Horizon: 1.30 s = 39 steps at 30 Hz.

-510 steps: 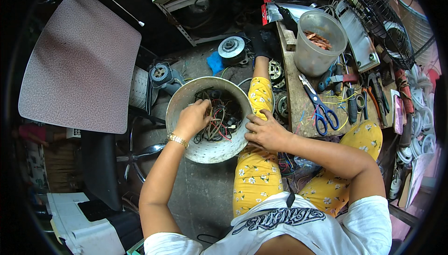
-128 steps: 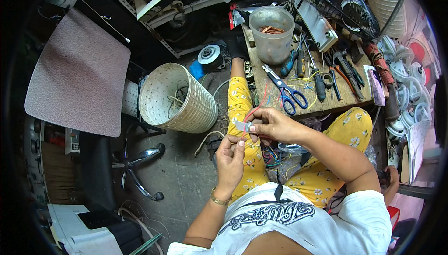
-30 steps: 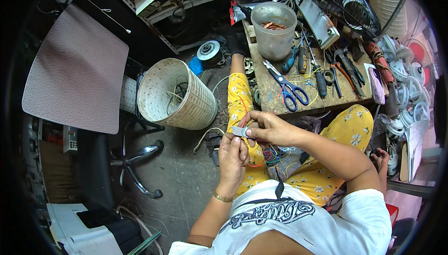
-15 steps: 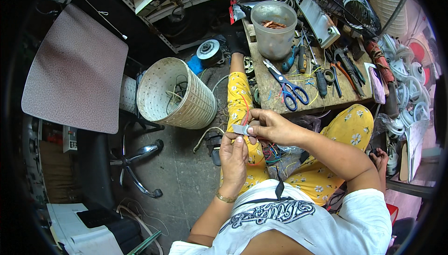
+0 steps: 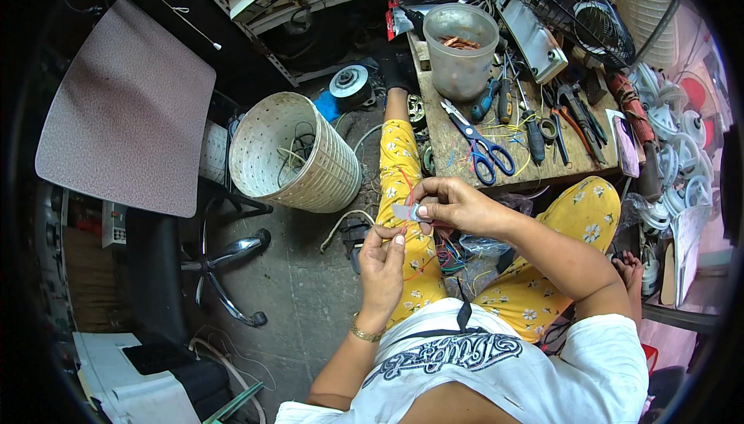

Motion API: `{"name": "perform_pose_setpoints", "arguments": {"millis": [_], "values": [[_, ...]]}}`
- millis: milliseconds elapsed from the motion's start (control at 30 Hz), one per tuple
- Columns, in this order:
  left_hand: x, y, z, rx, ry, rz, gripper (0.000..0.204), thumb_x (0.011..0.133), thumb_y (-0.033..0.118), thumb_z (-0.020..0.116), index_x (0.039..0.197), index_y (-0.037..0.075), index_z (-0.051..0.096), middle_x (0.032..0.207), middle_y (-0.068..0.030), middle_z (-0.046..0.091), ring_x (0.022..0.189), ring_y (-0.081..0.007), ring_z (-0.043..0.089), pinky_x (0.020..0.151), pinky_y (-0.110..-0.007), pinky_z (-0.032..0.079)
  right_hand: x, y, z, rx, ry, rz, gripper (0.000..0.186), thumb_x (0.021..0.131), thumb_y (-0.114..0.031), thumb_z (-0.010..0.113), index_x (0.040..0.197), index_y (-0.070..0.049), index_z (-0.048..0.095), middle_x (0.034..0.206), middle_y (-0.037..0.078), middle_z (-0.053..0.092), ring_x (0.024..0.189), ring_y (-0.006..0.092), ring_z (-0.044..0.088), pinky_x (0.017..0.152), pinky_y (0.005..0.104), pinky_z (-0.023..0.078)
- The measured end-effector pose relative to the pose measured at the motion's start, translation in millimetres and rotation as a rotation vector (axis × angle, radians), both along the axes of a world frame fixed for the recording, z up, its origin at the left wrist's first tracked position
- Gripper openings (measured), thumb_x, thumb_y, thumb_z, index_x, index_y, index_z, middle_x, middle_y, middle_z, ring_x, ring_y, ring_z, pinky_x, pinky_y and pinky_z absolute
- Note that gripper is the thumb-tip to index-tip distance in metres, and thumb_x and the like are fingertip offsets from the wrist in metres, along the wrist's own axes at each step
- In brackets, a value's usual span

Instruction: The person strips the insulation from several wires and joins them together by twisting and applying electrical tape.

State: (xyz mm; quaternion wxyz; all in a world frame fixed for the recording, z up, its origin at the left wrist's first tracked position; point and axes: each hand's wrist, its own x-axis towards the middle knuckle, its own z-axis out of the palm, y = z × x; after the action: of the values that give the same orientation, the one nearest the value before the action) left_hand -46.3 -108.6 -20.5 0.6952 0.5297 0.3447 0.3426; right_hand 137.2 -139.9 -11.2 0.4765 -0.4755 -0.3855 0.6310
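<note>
Above my lap, my right hand [image 5: 456, 205] pinches a small flat grey blade [image 5: 401, 212] with a pale wrapped end between thumb and fingers. A thin red wire [image 5: 409, 182] runs up past the blade. Just below and to the left, my left hand [image 5: 380, 265] is closed, thumb against forefinger, on the red wire, which trails down over the yellow flowered trousers [image 5: 400, 153]. How the blade meets the wire is too small to make out. Several coloured wires [image 5: 448, 257] lie between my legs, partly hidden by my right hand and wrist.
The wooden bench [image 5: 453, 156] ahead bears scissors [image 5: 482, 149], screwdrivers, pliers and a plastic tub [image 5: 463, 71] with copper-coloured scraps. Left stand a white perforated basket [image 5: 341, 168] and an office chair [image 5: 128, 106]. White plastic parts [image 5: 686, 153] pile at the right, below a fan guard [image 5: 573, 9].
My left hand has drawn slightly down and left, away from the blade. The right hand still holds the blade in nearly the same place.
</note>
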Motion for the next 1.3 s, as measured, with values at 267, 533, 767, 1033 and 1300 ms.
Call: {"name": "perform_pose_setpoints", "arguments": {"millis": [267,533,767,1033,1300], "values": [[-18,0,1,-0.017,0.021,-0.047,0.003,0.094,0.005,0.051,0.093,0.002,0.051,0.086,-0.0001,0.058,0.072,-0.0017,0.049,0.065,-0.018,0.041,6,2,1,0.010,0.008,0.011,0.018,0.094,-0.012,0.051,0.107,0.000,0.052,0.070,0.002,0.060,0.050,0.0055,0.048,0.045,0.0206,0.037],[-32,0,7,-0.051,0.067,-0.072,0.002,0.093,0.003,0.052,0.093,0.002,0.050,0.086,-0.0006,0.056,0.072,-0.0020,0.049,0.065,-0.018,0.040,9,3,0,0.004,-0.033,0.001,0.020,0.093,-0.014,0.052,0.108,0.000,0.055,0.068,0.002,0.060,0.047,0.0063,0.047,0.043,0.0208,0.037],[-50,-5,0,-0.062,0.095,-0.079,0.002,0.093,0.004,0.051,0.092,0.002,0.051,0.085,-0.0005,0.056,0.072,-0.0016,0.048,0.066,-0.017,0.039,27,3,7,-0.061,-0.052,-0.208,0.023,0.092,-0.014,0.053,0.111,-0.001,0.054,0.070,0.003,0.059,0.051,0.0069,0.050,0.045,0.0201,0.041],[-51,-4,4,-0.227,0.001,-0.027,0.010,0.096,0.016,0.051,0.095,0.006,0.051,0.053,0.0065,0.037,0.044,-0.0015,0.028,0.041,-0.019,0.021,120,12,-21,-0.004,-0.739,-0.527,0.021,0.090,-0.010,0.054,0.110,-0.005,0.053,0.072,0.007,0.059,0.065,0.0138,0.059,0.058,0.0307,0.046],[-39,-5,10,0.058,-0.003,0.013,0.007,0.096,0.011,0.050,0.093,0.005,0.050,0.055,0.0038,0.042,0.045,-0.0023,0.034,0.043,-0.018,0.028,102,19,-24,0.050,-1.812,-0.634,0.033,0.074,-0.009,0.065,0.105,-0.003,0.055,0.110,0.013,0.060,0.106,0.0362,0.052,0.083,0.0429,0.046]]}}
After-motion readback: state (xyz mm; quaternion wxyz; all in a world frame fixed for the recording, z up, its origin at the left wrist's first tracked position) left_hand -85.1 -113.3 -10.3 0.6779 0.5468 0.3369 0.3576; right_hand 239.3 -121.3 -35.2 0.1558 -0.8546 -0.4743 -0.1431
